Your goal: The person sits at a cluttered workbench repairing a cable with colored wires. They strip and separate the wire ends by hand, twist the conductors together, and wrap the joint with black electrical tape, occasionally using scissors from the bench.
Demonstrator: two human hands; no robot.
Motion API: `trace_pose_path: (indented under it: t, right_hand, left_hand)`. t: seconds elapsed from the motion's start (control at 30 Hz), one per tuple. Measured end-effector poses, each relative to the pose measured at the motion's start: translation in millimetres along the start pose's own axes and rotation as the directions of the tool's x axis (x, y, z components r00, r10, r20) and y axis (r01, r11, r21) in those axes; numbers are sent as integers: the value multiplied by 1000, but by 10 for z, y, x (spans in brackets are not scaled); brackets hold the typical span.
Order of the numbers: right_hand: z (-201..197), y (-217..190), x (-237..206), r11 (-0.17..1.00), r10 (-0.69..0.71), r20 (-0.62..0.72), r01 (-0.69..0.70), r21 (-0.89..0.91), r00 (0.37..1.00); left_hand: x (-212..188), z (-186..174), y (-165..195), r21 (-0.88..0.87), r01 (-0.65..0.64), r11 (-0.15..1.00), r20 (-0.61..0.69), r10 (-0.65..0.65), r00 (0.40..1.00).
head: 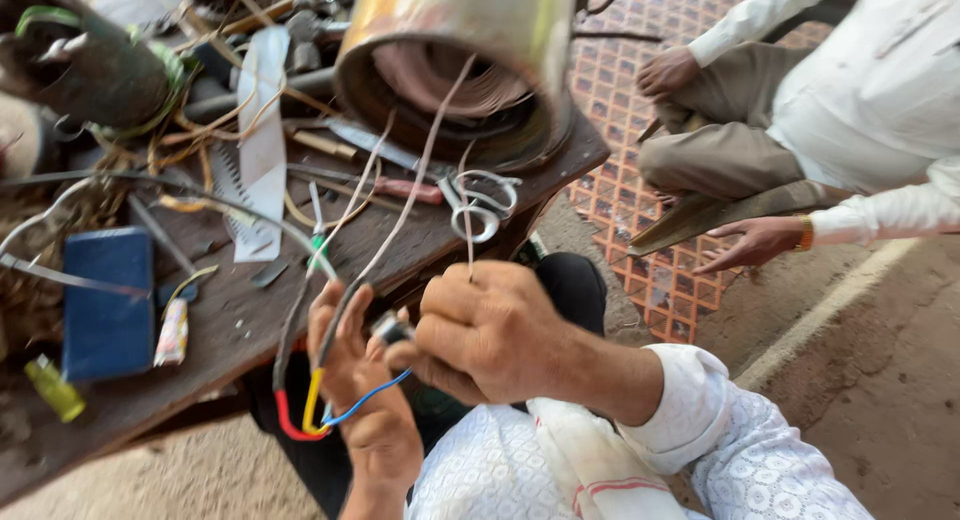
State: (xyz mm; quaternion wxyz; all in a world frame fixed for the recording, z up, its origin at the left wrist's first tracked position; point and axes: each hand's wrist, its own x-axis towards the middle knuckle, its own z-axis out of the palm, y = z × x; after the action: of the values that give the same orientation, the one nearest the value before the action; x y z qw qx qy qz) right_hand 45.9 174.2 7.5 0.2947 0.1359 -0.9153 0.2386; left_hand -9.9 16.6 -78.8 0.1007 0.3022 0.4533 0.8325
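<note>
Coloured wire ends, red [287, 420], yellow [313, 400] and blue [365, 398], hang in a bunch below the left hand [365, 400], looping under its palm side. That hand is raised with its fingers [335, 325] half spread and loosely curled, and the leads run up past them; how firmly it holds them cannot be told through the blur. The right hand [485, 330] is a closed fist just beside it, touching or nearly touching, with thumb and forefinger pinched on a small dark and pale piece [392, 329] at the point where the two hands meet. Thin pale leads [405, 205] climb from that meeting point to the big metal motor shell [455, 55], whose open mouth shows copper-coloured windings [445, 85]. The shell rests on a dark wooden bench [230, 330] just beyond the hands.

On the bench lie a pair of scissors [480, 205] near the shell, a red-handled tool [405, 190], a white strip [260, 140], a blue flat block [105, 300] and a small yellow-green bottle [55, 388] at the left edge. A second wound part [85, 65] sits at the top left.

Well apart to the right, another person in white sits on a patterned mat [640, 195], one hand [755, 242] spread toward the ground, the other [667, 72] on a knee.
</note>
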Motion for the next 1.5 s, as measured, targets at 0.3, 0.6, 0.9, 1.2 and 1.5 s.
trace_pose_path:
  t: [0.3,0.6,0.9,1.2,1.5]
  right_hand:
    - [-346,92,15,961,-3,247,-66,269,969]
    - [-249,183,-6,961,-134,223,72,265,966]
    - [-139,106,72,961,-196,107,169,218,975]
    - [-8,-144,117,997,64,53,-61,-54,997]
    - [-9,-132,47,991,111,49,-107,-81,993]
  left_hand:
    - [7,-184,250,372,20,928,306,-142,941]
    - [-163,-227,45,215,-30,976,239,-23,971]
    - [-367,-219,-160,-448,370,814,17,-407,913]
    - [-151,-87,106,-61,138,988,58,-135,989]
    - [-53,-226,129,315,99,944,281,-192,940]
